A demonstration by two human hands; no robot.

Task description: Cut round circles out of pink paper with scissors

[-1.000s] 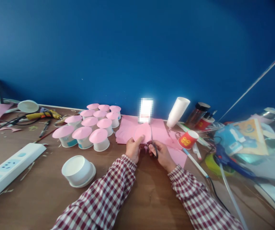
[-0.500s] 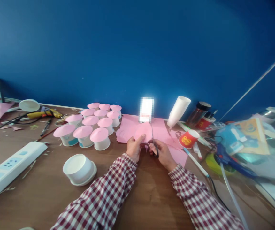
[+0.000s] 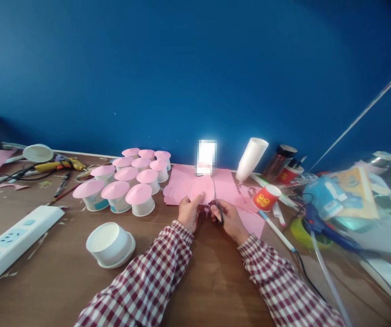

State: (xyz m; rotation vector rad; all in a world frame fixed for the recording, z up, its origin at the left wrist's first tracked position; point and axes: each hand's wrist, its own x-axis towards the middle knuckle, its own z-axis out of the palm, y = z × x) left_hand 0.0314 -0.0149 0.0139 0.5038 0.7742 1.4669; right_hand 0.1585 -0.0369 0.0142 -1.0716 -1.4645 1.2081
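Observation:
My left hand (image 3: 189, 213) pinches a rounded piece of pink paper (image 3: 202, 187) by its lower left edge, thumb on top. In my right hand (image 3: 230, 217) is a pair of scissors (image 3: 215, 195), fingers closed around the dark handles. The blades point away from me along the right edge of the pink piece. Under and behind it lies a stack of pink sheets (image 3: 178, 184). To the left stand several white paper cups, each topped with a shallow pink paper cone (image 3: 140, 194).
A white tub (image 3: 108, 243) and a power strip (image 3: 14, 243) are at the left, a yellow glue gun (image 3: 61, 165) behind. At the right are stacked white cups (image 3: 252, 159), a red cup (image 3: 266, 198), a white pen-like tool with a cord (image 3: 277, 230) and a blue glue gun (image 3: 328, 229).
The whole view has shifted slightly, so objects sit a little further left and lower. My hands keep the same hold on the pink paper and the scissors.

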